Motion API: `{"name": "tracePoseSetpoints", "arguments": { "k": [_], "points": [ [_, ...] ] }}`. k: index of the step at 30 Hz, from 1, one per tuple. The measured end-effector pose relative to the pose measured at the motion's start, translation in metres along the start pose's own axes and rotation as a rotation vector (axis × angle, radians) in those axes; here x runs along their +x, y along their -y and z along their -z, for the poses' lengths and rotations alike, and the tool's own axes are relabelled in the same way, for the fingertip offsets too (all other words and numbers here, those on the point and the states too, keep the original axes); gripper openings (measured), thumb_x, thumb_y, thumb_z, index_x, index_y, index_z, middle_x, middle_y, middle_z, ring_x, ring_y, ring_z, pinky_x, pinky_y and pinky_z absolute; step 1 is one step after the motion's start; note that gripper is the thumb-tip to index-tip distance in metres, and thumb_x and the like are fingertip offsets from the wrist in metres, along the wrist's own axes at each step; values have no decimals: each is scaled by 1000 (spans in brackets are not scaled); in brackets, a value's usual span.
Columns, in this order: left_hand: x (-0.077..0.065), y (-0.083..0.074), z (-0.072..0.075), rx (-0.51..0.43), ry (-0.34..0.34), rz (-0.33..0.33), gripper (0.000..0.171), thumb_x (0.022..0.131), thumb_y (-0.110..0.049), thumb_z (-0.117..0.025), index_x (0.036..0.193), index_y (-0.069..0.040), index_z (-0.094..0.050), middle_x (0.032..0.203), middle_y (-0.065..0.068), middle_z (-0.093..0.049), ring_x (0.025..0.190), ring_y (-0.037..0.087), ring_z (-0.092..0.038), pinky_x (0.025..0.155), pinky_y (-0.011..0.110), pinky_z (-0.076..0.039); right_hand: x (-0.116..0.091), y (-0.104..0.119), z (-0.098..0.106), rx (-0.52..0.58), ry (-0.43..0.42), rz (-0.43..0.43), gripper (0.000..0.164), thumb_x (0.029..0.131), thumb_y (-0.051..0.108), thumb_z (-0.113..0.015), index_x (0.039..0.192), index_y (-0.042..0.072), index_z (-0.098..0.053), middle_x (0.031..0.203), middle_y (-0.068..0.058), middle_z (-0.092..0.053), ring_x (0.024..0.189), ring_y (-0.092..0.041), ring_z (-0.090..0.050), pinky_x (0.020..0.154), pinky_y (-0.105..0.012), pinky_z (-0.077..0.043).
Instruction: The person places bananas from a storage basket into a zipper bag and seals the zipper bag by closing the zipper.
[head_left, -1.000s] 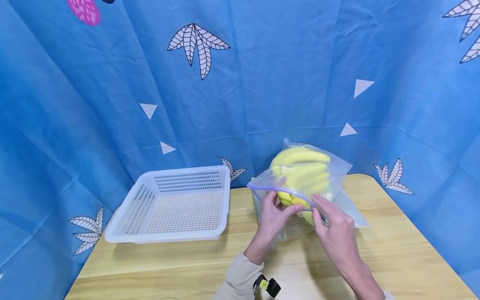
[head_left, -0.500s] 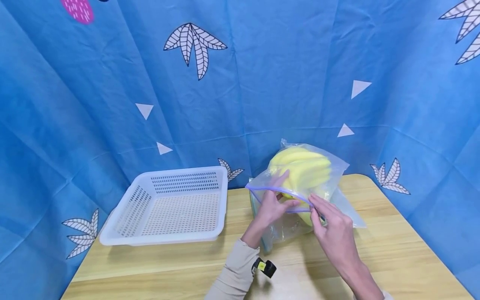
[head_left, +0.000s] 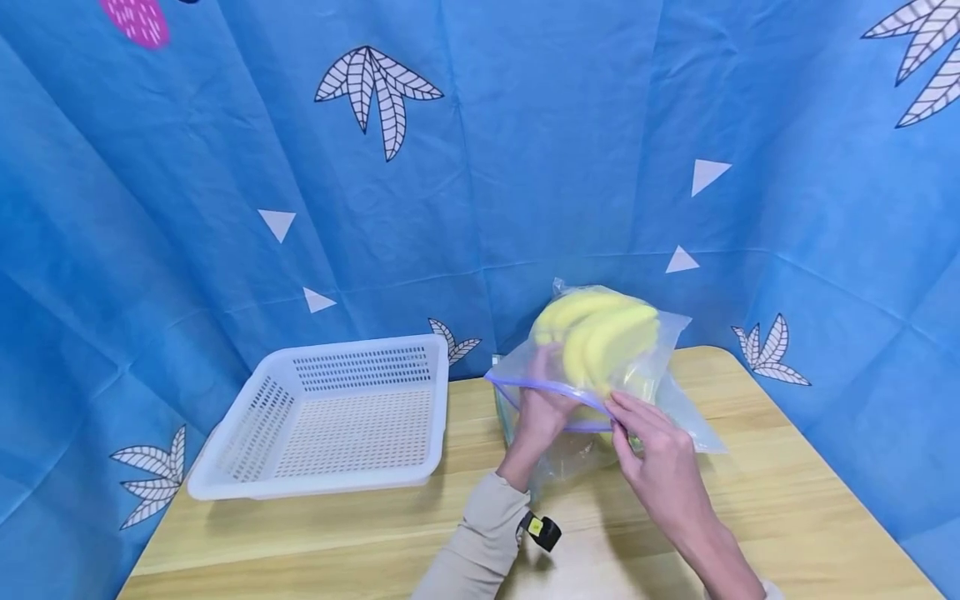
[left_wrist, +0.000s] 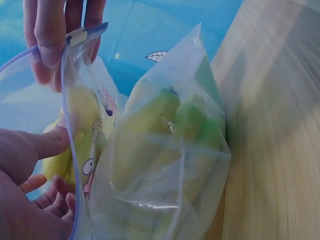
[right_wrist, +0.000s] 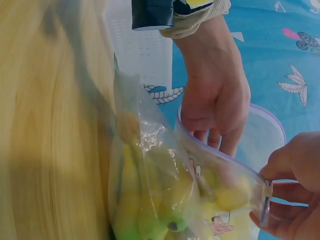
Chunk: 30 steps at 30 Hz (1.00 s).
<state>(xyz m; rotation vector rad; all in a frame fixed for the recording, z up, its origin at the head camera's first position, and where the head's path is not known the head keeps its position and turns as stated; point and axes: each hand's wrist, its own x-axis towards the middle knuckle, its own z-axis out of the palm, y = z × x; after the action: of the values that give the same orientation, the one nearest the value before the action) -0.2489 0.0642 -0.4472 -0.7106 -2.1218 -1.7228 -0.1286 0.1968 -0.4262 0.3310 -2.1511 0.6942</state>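
A clear zip bag (head_left: 667, 346) with a purple zip strip holds a bunch of yellow bananas (head_left: 615, 333). My left hand (head_left: 543, 412) reaches through its mouth; in the left wrist view the thumb touches the bananas (left_wrist: 82, 110) and the fingers bend loosely below. My right hand (head_left: 663, 471) pinches the right end of the zip strip, by the slider (right_wrist: 268, 190). A second clear bag (left_wrist: 165, 165), with green-tipped bananas inside, lies on the table beside and under the first. The left fingertips are blurred by the plastic in the head view.
A white perforated plastic basket (head_left: 352, 433) stands on the left of the wooden table (head_left: 375, 542). Behind the table hangs a blue curtain (head_left: 562, 167) printed with leaves and triangles. A black wrist camera (head_left: 543, 532) sits on the left sleeve.
My left hand has moved deeper into the bag, and the bananas have shifted and turned inside it. The right hand keeps its pinch on the zip edge.
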Motion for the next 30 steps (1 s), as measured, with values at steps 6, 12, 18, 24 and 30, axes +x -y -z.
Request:
{"name": "tracePoseSetpoints", "arguments": {
  "k": [6,12,18,24,30],
  "points": [
    [0,-1,2,19,-7,67,59,75,1,-79,130,-3,-58,129,15,-64,119,27,-58,104,40,-49,5,-6,9,123,103,-123,34,80,-7,-80,112,1,-77,126,-13,-71,114,-35,-68,102,-9,-38],
    [-2,-2,1,16,-22,176,55,79,-2,-78,130,-10,-60,123,11,-65,96,19,-59,79,28,-53,9,-18,26,368,181,-420,21,94,1,-72,115,1,-76,131,-12,-68,122,-6,-60,92,-12,-48],
    [0,3,-5,-245,-20,221,54,77,16,-68,128,0,-58,119,5,-61,103,15,-55,90,28,-52,7,-37,33,320,191,-678,34,93,12,-77,123,-1,-65,127,-19,-64,95,12,-60,75,-12,-54],
    [1,-1,-8,-501,-51,310,61,70,28,-58,127,6,-57,117,9,-60,97,11,-53,85,24,-53,7,-51,37,556,343,-878,66,97,19,-74,146,-7,-39,127,-26,-59,87,-7,-71,80,-29,-61],
    [-1,-2,-6,-204,-67,253,56,75,15,-70,127,-4,-63,114,12,-67,104,20,-60,94,33,-53,7,-62,36,928,445,-963,77,100,6,-66,155,-13,-15,109,-16,-70,91,-23,-74,87,-38,-60]
  ]
}}
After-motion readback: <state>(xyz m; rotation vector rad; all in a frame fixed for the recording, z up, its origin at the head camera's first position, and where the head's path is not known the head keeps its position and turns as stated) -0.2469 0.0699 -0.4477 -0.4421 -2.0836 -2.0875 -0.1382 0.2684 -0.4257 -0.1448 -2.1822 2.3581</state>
